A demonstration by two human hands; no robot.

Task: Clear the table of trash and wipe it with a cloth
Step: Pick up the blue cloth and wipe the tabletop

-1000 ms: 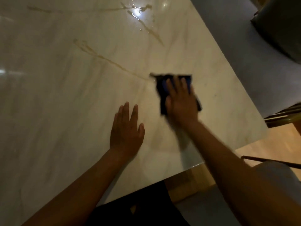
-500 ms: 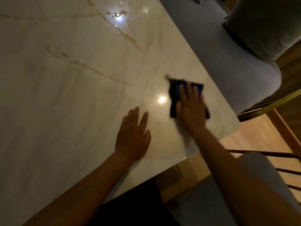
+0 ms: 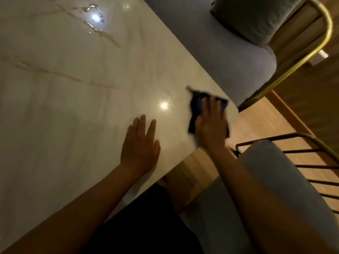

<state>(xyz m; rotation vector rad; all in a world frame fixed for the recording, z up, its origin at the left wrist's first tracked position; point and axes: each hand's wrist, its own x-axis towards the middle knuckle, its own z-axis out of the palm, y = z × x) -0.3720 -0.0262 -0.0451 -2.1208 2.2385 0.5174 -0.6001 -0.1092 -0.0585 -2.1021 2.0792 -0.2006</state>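
A dark blue cloth [image 3: 194, 107] lies flat on the pale marble table [image 3: 77, 110], right at its near right corner. My right hand [image 3: 211, 123] presses down on the cloth with fingers spread, covering most of it. My left hand [image 3: 141, 143] rests flat on the bare tabletop, palm down, fingers apart, a short way left of the cloth and holding nothing. A wet patch with droplets [image 3: 93, 21] glistens at the far side of the table. No trash is visible on the table.
A grey upholstered chair with a gold frame [image 3: 238, 57] stands along the table's right side. Another grey chair with a metal-bar back [image 3: 275, 180] is at my right, next to the corner. Wooden floor [image 3: 256, 125] shows between them.
My right hand has slid the cloth rightward along the table to its near right corner. My left hand has stayed flat on the table. The camera view has shifted right.
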